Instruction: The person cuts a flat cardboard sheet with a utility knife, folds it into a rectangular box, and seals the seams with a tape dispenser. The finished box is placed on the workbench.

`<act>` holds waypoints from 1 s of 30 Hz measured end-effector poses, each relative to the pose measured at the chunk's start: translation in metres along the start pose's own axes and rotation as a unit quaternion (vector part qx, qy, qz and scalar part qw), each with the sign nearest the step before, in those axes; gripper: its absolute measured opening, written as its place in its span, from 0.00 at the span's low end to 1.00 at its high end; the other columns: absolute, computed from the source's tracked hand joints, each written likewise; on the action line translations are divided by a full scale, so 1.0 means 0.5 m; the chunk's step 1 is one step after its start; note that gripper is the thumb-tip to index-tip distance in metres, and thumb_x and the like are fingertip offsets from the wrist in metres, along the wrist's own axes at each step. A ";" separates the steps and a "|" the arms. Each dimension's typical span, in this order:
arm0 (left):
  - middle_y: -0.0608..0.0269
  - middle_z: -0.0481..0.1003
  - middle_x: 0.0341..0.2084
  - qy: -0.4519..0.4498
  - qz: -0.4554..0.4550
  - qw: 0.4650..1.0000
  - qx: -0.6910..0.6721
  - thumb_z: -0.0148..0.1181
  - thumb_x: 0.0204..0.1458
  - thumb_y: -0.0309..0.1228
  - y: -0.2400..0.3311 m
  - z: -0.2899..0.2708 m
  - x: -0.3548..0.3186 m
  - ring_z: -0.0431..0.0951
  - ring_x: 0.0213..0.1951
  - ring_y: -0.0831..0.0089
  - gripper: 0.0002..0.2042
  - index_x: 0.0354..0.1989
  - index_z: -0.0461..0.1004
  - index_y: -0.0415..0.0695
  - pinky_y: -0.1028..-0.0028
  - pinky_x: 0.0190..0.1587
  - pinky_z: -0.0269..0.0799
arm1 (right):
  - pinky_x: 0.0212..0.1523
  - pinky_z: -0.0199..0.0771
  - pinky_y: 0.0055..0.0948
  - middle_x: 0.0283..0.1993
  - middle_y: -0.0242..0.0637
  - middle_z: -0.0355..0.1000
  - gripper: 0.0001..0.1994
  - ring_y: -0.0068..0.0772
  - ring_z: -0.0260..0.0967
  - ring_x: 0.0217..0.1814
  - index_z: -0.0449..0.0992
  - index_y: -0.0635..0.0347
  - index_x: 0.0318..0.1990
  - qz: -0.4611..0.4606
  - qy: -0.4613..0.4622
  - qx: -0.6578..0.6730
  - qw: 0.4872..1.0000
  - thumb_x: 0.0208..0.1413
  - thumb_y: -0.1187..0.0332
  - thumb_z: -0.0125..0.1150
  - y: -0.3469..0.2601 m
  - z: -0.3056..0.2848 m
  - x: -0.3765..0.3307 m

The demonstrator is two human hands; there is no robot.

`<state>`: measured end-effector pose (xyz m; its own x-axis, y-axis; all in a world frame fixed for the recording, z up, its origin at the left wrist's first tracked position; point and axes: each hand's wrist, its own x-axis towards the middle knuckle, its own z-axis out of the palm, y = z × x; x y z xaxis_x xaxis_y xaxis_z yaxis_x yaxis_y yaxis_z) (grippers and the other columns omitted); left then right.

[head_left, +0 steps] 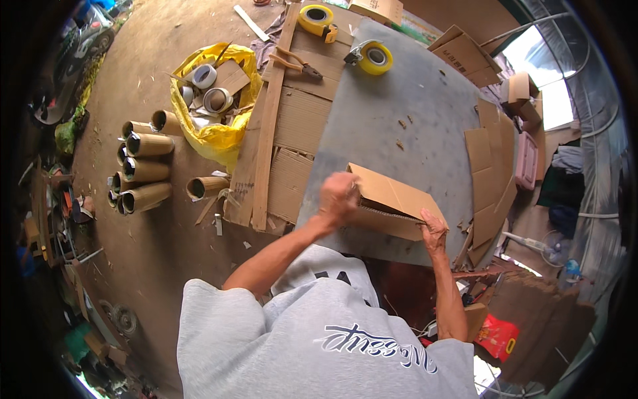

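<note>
Head view: A person in a grey short-sleeved top [319,339] bends over a brown cardboard box [395,209] at the lower centre of the frame, by the near edge of a grey table [425,100]. The right hand [434,231] grips the box's right end, fingers over its upper edge. The left hand [339,197], blurred and curled, is at the opposite end; whether it grips the cardboard cannot be told. A dark gap shows beneath the box's top panel. Cardboard sheets [292,123] and a wooden strip [268,143] line the table's left side, flattened cardboard [485,163] its right. Left of centre, brown cylinders [147,169] are grouped on the ground [133,266], near a yellow bag [222,143] filled with tape cores and scraps. Pliers [307,68] lie at upper centre, beneath a yellow tape dispenser [318,24] in the frame; a second dispenser [372,65] sits to their right. A carton [465,58] stands at upper right.
</note>
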<state>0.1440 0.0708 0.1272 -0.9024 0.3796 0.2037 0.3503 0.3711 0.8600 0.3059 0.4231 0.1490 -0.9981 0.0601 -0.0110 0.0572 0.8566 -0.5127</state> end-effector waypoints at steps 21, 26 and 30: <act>0.46 0.72 0.53 -0.312 -0.128 0.932 -0.131 0.79 0.27 0.49 -0.167 0.038 0.055 0.68 0.57 0.47 0.48 0.59 0.66 0.37 0.55 0.61 0.62 | 0.70 0.69 0.42 0.62 0.51 0.75 0.35 0.53 0.70 0.68 0.77 0.62 0.61 0.015 -0.093 -0.053 0.994 0.38 0.76 0.77 -0.065 -0.066 0.049; 0.45 0.72 0.51 -0.316 -0.125 0.927 -0.158 0.79 0.25 0.50 -0.191 0.053 0.062 0.69 0.56 0.46 0.48 0.57 0.67 0.37 0.56 0.60 0.64 | 0.70 0.68 0.42 0.62 0.53 0.75 0.36 0.54 0.70 0.68 0.77 0.63 0.61 0.021 -0.106 -0.054 0.993 0.37 0.76 0.78 -0.069 -0.072 0.057; 0.44 0.71 0.53 -0.325 -0.119 0.925 -0.156 0.79 0.26 0.51 -0.192 0.046 0.060 0.68 0.57 0.46 0.48 0.58 0.67 0.37 0.55 0.61 0.63 | 0.70 0.68 0.43 0.62 0.53 0.75 0.36 0.55 0.70 0.68 0.77 0.63 0.61 0.025 -0.107 -0.050 0.993 0.36 0.76 0.77 -0.075 -0.071 0.054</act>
<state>0.0888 0.0661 0.0400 -0.5668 0.7862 -0.2462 -0.0196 0.2859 0.9581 0.2778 0.4106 0.1982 -0.9750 0.0016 -0.2221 0.0970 0.9027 -0.4191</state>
